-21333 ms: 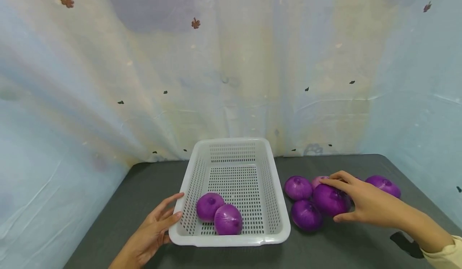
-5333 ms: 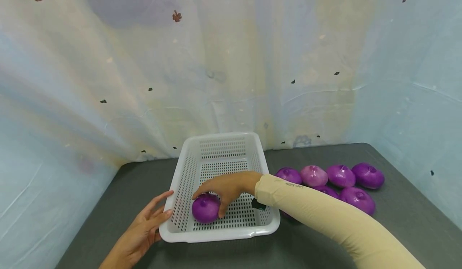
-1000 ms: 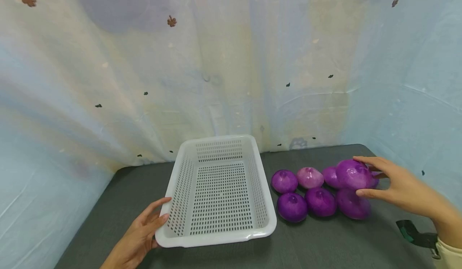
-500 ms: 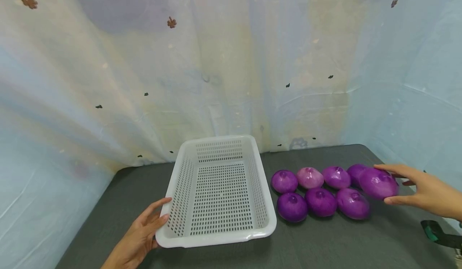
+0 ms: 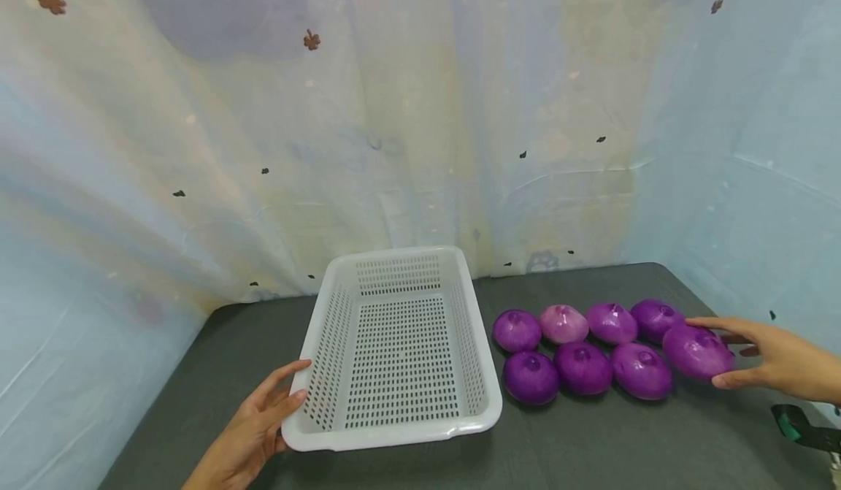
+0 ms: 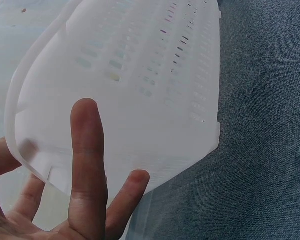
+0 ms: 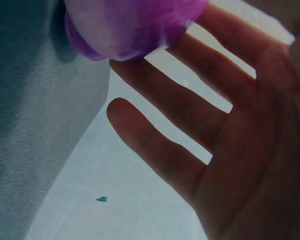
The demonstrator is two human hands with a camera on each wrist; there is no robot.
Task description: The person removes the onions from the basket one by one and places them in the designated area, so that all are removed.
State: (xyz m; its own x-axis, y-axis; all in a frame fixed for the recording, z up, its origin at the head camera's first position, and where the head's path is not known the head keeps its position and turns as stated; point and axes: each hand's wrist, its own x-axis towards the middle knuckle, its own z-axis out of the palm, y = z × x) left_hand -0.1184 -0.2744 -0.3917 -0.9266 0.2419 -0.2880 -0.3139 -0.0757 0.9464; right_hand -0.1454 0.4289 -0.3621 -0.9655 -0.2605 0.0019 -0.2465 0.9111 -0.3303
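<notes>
A white perforated plastic basket (image 5: 401,440) sits on the dark table with nothing in it. My left hand (image 5: 255,423) grips its near left rim; in the left wrist view two fingers (image 6: 87,150) lie along the outer wall (image 6: 50,105) and another fingertip shows through the plastic behind the rim. At the right, my right hand (image 5: 778,355) holds a red onion (image 5: 698,351) between thumb and fingertips, at the right end of the front row. The right wrist view shows fingertips against this onion (image 7: 135,25), with the little finger (image 7: 150,137) off it.
Several more red onions stand in two rows right of the basket, among them a paler pink one (image 5: 563,323) at the back and a dark one (image 5: 531,378) nearest the basket. A patterned curtain (image 5: 407,110) hangs behind the dark table (image 5: 565,446).
Two onions lay in the basket 21 seconds ago, one 5 seconds ago. In the last second my right hand has carried its onion right and down past the others. My left hand has stayed.
</notes>
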